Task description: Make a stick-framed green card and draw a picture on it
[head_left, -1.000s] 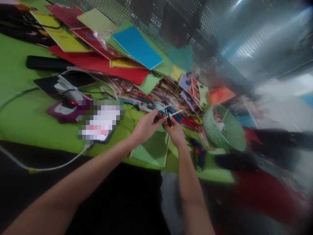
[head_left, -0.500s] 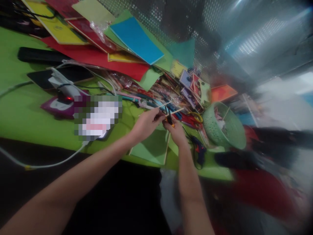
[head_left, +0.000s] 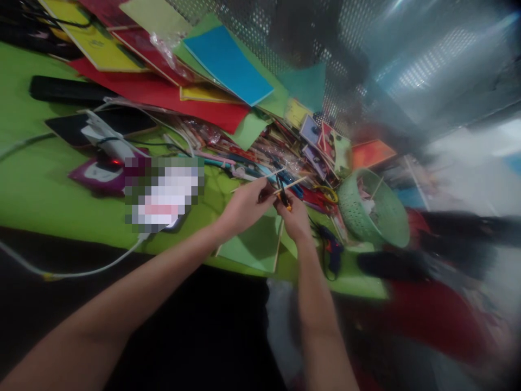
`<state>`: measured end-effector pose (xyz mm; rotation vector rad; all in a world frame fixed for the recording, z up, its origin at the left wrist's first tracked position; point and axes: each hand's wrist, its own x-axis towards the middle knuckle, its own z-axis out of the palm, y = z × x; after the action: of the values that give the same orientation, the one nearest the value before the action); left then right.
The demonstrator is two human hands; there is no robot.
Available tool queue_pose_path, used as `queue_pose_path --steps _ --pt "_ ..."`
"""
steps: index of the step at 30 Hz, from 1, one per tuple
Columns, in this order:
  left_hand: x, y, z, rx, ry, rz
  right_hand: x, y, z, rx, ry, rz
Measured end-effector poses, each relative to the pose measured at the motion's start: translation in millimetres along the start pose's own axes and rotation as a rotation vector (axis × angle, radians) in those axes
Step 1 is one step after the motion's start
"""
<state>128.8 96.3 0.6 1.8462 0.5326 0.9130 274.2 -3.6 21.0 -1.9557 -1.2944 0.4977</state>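
My left hand point(head_left: 246, 203) is closed, pinching thin pale wooden sticks point(head_left: 296, 183) that point up and right past its fingertips. Beside it, my right hand point(head_left: 296, 217) is wrapped round a small black and orange cutting tool point(head_left: 281, 187). Its dark blades meet the sticks just beyond my left fingertips; whether they bite into the wood I cannot tell. Under both hands lies a light green card point(head_left: 256, 247) with a wooden strip along its right edge.
Behind my hands are loose sticks and pens point(head_left: 240, 155). A green basket point(head_left: 372, 209) and a glue gun point(head_left: 334, 255) are to the right. A blurred-out phone point(head_left: 166, 198), a white cable point(head_left: 101, 273) and a purple power strip point(head_left: 97, 176) sit left. Coloured sheets point(head_left: 228, 62) lie at the back.
Both hands stay in nearly the same place. The cutting tool has shifted very slightly, its blades looking closer together at the sticks.
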Motion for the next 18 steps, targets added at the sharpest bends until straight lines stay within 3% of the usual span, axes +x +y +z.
queue_pose_path --steps 5,12,18 --pt "1.3 -5.1 0.6 -0.002 -0.006 0.005 1.1 0.2 0.3 -0.032 0.031 0.029" --pt "2.0 -5.7 -0.5 0.032 -0.031 -0.012 4.7 3.4 0.2 0.089 -0.052 0.011" --pt "1.9 -2.4 -2.3 0.064 -0.047 -0.026 4.5 10.3 1.6 0.058 -0.057 0.004"
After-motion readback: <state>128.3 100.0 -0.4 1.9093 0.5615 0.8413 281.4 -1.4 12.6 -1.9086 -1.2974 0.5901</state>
